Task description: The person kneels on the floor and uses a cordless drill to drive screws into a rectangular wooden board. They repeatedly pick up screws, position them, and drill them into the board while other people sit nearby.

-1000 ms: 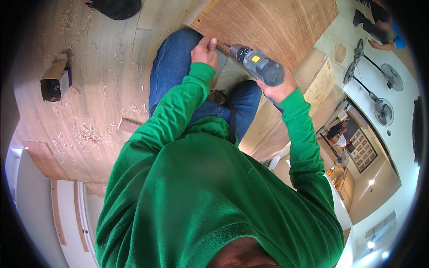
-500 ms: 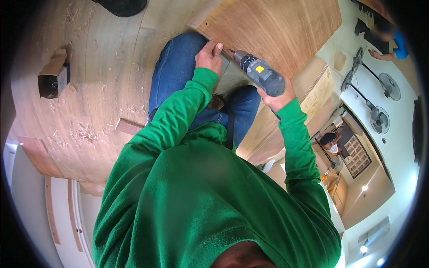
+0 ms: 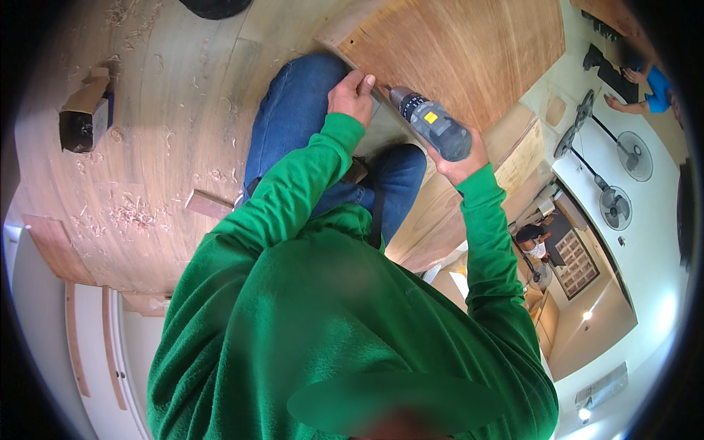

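A grey cordless drill (image 3: 440, 130) with a yellow patch is gripped in my right hand (image 3: 467, 156). Its bit points up and left, its tip at the near edge of a brown wooden panel (image 3: 447, 59). My left hand (image 3: 352, 97) is closed at that same edge, just left of the bit, with thumb and fingers together. Whether it pinches something small or just the panel edge is hidden. A small dark hole shows near the panel's left corner. My knees in blue jeans (image 3: 293, 99) are bent beneath the panel.
An opened cardboard box (image 3: 84, 121) stands at left on the wooden floor (image 3: 183, 110), among scattered wood shavings (image 3: 132, 213). A small wood block (image 3: 207, 204) lies by my left arm. Another wooden board (image 3: 469, 198) is at right. Standing fans (image 3: 614, 205) and two people are farther right.
The view has shifted slightly. My hands, the drill and the panel keep nearly the same places to one another. At far right, the person in blue has moved their arms.
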The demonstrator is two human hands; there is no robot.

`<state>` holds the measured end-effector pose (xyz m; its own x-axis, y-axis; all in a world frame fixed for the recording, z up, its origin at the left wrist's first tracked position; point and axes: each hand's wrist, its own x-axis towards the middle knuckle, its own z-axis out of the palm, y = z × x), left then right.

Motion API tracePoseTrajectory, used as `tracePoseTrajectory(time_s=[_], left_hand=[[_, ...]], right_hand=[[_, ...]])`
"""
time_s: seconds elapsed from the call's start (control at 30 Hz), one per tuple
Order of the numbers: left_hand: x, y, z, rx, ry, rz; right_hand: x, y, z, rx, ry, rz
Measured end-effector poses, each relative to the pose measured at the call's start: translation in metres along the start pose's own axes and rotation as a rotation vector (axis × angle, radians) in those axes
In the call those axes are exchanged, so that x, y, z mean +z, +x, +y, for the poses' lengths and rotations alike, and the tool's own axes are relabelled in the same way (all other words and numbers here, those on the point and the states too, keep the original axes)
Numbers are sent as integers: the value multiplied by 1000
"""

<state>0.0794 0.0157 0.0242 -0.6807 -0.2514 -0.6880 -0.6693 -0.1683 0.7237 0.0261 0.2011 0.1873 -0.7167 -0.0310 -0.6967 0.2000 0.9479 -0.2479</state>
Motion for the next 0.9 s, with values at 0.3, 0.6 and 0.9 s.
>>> tracePoseTrajectory(time_s=[0.3, 0.6, 0.9], left_hand=[[-2, -8, 3, 7, 17, 3], [8, 0, -5, 43, 92, 41], [-28, 62, -33, 73, 139, 152]], right_hand=[[-15, -6, -28, -38, -86, -79], [-27, 5, -14, -112, -289, -139], [109, -92, 122, 5, 722, 230]])
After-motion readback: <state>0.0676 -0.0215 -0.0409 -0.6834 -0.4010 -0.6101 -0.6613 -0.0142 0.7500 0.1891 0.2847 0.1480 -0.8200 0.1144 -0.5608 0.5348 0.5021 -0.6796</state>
